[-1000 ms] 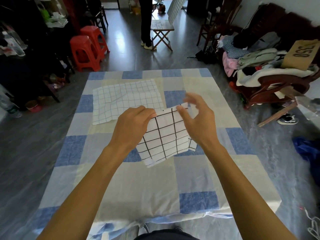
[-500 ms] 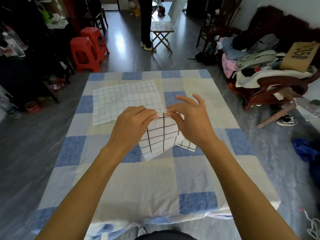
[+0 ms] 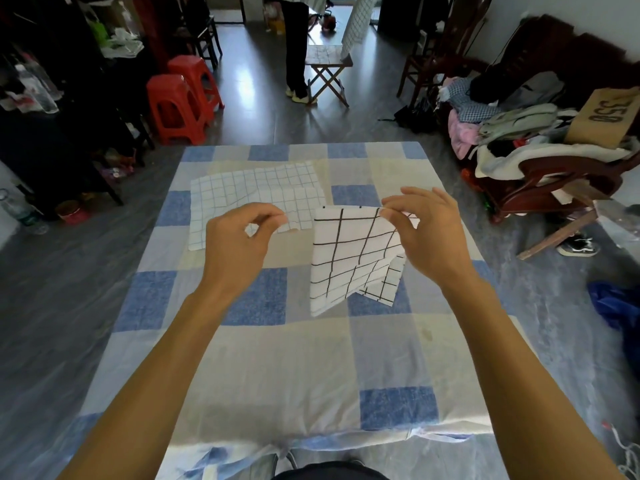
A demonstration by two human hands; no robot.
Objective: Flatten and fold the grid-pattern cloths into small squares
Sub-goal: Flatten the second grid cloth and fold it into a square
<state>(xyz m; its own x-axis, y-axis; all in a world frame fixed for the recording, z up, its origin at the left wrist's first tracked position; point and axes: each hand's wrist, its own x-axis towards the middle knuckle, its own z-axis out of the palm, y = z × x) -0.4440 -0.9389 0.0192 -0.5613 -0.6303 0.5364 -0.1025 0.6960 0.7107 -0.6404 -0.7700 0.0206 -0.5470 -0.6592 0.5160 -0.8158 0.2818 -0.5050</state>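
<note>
The bold cloth [image 3: 349,258] is hanging in the air over the middle of the tabletop [image 3: 277,368], a little toward its right edge. It is white with thick black grid lines and is showing as a folded piece. Its top edge is running almost level, its lines are bending with the drape, and a second layer is peeking out at its lower right. Whether its lowest corner is touching the tabletop cannot be told.

The right hand [image 3: 426,233] is pinching the cloth's top right corner between thumb and forefinger, with the other fingers spreading loosely above. The left hand [image 3: 239,240] is hovering just left of the cloth and apart from it. Its fingers are curling in and its thumb and forefinger tips are meeting.

Beyond the left hand, the fine cloth [image 3: 249,192] is lying toward the far left corner of the tabletop. It is white with thin grid lines and is looking creased. A blue and cream checked cover is draping the tabletop. Past the far edge, two red stools [image 3: 183,102] are standing on the floor.
</note>
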